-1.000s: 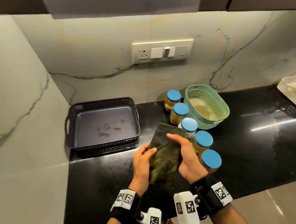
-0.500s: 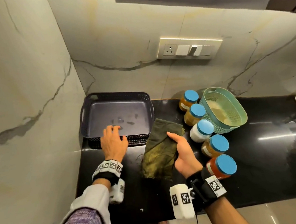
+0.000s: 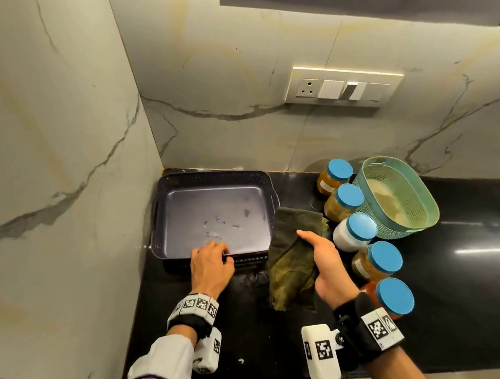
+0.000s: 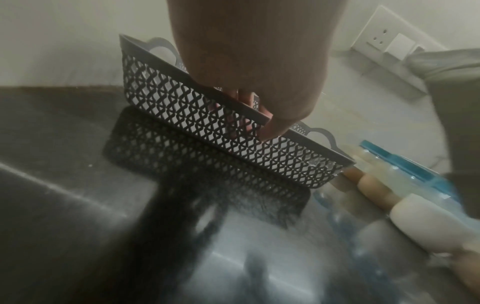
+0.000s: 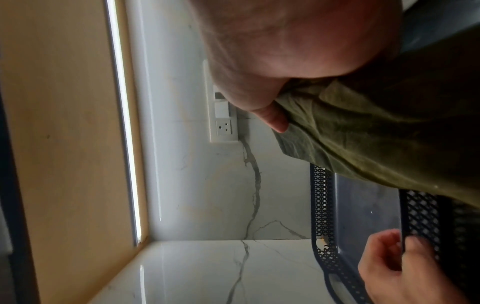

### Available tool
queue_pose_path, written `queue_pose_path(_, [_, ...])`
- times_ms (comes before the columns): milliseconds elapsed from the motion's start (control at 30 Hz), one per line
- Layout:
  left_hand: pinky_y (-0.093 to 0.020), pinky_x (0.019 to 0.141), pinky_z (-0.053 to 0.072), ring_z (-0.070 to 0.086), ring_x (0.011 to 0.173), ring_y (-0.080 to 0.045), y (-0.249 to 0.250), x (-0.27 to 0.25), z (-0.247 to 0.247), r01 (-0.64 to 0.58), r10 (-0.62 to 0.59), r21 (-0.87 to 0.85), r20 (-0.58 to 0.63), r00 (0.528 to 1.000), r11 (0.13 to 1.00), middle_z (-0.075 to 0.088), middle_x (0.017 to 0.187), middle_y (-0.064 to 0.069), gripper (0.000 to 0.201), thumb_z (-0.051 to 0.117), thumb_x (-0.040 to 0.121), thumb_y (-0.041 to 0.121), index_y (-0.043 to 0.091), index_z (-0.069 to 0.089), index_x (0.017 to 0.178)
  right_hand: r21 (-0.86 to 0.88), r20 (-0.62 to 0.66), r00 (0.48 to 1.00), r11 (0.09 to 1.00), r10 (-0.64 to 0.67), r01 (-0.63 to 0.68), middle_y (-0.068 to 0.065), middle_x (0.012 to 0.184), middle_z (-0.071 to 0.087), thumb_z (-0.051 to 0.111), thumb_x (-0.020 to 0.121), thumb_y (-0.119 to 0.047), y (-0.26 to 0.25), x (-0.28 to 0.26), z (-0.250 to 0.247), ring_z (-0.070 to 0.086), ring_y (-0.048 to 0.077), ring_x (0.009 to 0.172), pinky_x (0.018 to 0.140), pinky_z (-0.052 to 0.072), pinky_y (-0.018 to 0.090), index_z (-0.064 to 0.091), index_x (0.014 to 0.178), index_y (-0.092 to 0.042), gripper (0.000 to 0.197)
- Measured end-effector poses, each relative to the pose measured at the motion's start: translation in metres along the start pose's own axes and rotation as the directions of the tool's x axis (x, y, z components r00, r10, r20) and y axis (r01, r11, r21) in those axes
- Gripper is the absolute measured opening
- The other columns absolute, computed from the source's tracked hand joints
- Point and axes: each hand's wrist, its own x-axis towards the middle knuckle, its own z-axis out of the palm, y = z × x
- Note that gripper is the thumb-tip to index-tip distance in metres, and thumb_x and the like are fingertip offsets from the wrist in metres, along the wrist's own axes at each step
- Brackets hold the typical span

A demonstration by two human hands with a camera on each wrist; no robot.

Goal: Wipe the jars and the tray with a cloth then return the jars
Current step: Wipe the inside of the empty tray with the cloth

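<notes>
Left hand (image 3: 212, 266) grips the near rim of the tray (image 3: 166, 229): fingers hooked over the edge into the tray, thumb on the lattice outer wall, clear in the left wrist view (image 4: 249, 61). Right hand (image 3: 327, 261) holds the olive-green cloth (image 3: 290, 262) just off the tray's right side, thumb pinned on top of it, fingers curled behind; the cloth hangs down from the grip above the worktop (image 3: 484, 288).

Tray is dark, lattice-walled, with handle cutouts at both ends. It sits in the worktop's back-left corner against the marble walls, at about 11 o'clock from the right hand. Its floor carries a few wet smears and specks.

Five blue-lidded jars (image 3: 356, 230) stand on the worktop, outside the tray, in a curved row from 1 o'clock to 5 o'clock of the right hand. Four have amber to red contents; the middle one is white. Nearest jar is just beside the right wrist.

Teal mesh basket (image 3: 397, 195) sits tilted just right of the jar row, touching or nearly touching the far jars. Socket and switch plate (image 3: 343, 88) is on the back wall at 12 o'clock.
</notes>
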Motion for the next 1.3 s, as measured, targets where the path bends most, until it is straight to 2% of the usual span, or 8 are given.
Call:
queue_pose_path(200, [-0.036, 0.079, 0.053, 0.065, 0.083, -0.021, 0.009, -0.052, -0.006, 0.003, 0.004, -0.039, 0.18, 0.984, 0.999, 0.067, 0.089, 0.004, 0.015, 0.071, 0.078, 0.03, 0.021, 0.071, 0.09, -0.146, 0.0, 1.0, 0.989, -0.027, 0.027, 0.017, 0.105, 0.08, 0.067, 0.1, -0.017, 0.006, 0.009, 0.011, 0.077, 0.034, 0.097, 0.092, 0.062, 0.049, 0.074, 0.116, -0.003, 0.022])
queue_pose_path(333, [-0.035, 0.079, 0.054, 0.064, 0.085, -0.018, 0.019, -0.084, -0.008, 0.001, 0.029, -0.097, 0.306, 0.952, 0.995, 0.067, 0.088, 0.008, 0.022, 0.066, 0.077, 0.041, 0.025, 0.071, 0.091, -0.216, -0.031, 0.993, 0.971, -0.114, 0.105, 0.011, 0.091, 0.08, 0.066, 0.099, -0.011, 0.006, 0.016, 0.017, 0.077, 0.023, 0.077, 0.064, 0.063, 0.031, 0.077, 0.109, -0.001, 0.018])
queue_pose_path(400, [-0.032, 0.076, 0.054, 0.066, 0.082, -0.013, 0.02, -0.092, -0.009, 0.032, 0.016, -0.152, 0.304, 0.952, 0.988, 0.069, 0.086, 0.011, 0.029, 0.066, 0.076, 0.051, 0.027, 0.071, 0.091, -0.28, -0.053, 0.985, 0.95, -0.163, 0.142, 0.01, 0.093, 0.08, 0.066, 0.098, -0.013, 0.007, 0.019, 0.018, 0.077, 0.026, 0.087, 0.074, 0.065, 0.036, 0.078, 0.099, -0.007, 0.013])
queue_pose_path(533, [-0.038, 0.069, 0.056, 0.065, 0.08, -0.02, 0.005, -0.084, -0.023, 0.007, -0.02, -0.218, -0.056, 0.998, 0.976, 0.07, 0.088, 0.004, 0.018, 0.07, 0.083, 0.036, 0.02, 0.071, 0.092, -0.471, -0.042, 0.979, 0.868, -0.2, 0.157, 0.007, 0.095, 0.08, 0.066, 0.084, -0.036, 0.016, 0.031, 0.017, 0.076, 0.03, 0.095, 0.094, 0.061, 0.055, 0.077, 0.091, -0.013, 0.027])
queue_pose_path(633, [-0.045, 0.083, 0.048, 0.062, 0.1, -0.034, -0.022, -0.063, -0.046, 0.095, -0.097, -0.022, -0.344, 0.934, 0.995, 0.068, 0.106, -0.008, 0.026, 0.067, 0.074, 0.018, 0.014, 0.069, 0.1, -0.562, -0.011, 0.978, 0.81, -0.209, 0.167, 0.006, 0.092, 0.08, 0.064, 0.083, -0.039, 0.022, 0.03, 0.019, 0.076, 0.028, 0.093, 0.092, 0.061, 0.055, 0.076, 0.09, -0.012, 0.03])
queue_pose_path(800, [-0.055, 0.093, 0.049, 0.058, 0.112, -0.049, -0.059, -0.044, -0.055, 0.34, -0.365, -0.137, -0.266, 0.892, 0.93, 0.055, 0.129, -0.026, 0.059, 0.065, 0.069, 0.004, 0.003, 0.057, 0.128, -0.75, 0.079, 0.925, 0.589, -0.372, 0.301, 0.006, 0.082, 0.069, 0.057, 0.099, -0.022, 0.023, 0.022, 0.031, 0.068, 0.033, 0.089, 0.084, 0.055, 0.044, 0.067, 0.087, -0.005, 0.023])
queue_pose_path(1000, [-0.052, 0.065, 0.05, 0.063, 0.084, -0.05, -0.049, -0.07, -0.044, 0.347, -0.371, -0.152, -0.177, 0.911, 0.925, 0.056, 0.111, -0.023, 0.056, 0.064, 0.071, -0.005, 0.009, 0.059, 0.125, -0.859, 0.178, 0.785, 0.296, -0.593, 0.418, 0.008, 0.081, 0.062, 0.052, 0.093, -0.018, 0.028, 0.04, 0.046, 0.06, 0.032, 0.08, 0.072, 0.054, 0.044, 0.061, 0.087, -0.017, 0.011])
queue_pose_path(1300, [-0.054, 0.07, 0.051, 0.064, 0.091, -0.052, -0.033, -0.074, -0.028, 0.452, -0.47, -0.16, -0.108, 0.876, 0.878, 0.054, 0.126, -0.023, 0.08, 0.067, 0.075, 0.0, 0.014, 0.043, 0.15, -0.94, 0.338, 0.874, -0.089, -0.35, 0.329, 0.009, 0.134, 0.063, 0.064, 0.083, -0.014, 0.087, 0.104, 0.049, 0.057, 0.039, 0.123, 0.098, 0.049, 0.046, 0.065, 0.127, -0.011, 0.044])
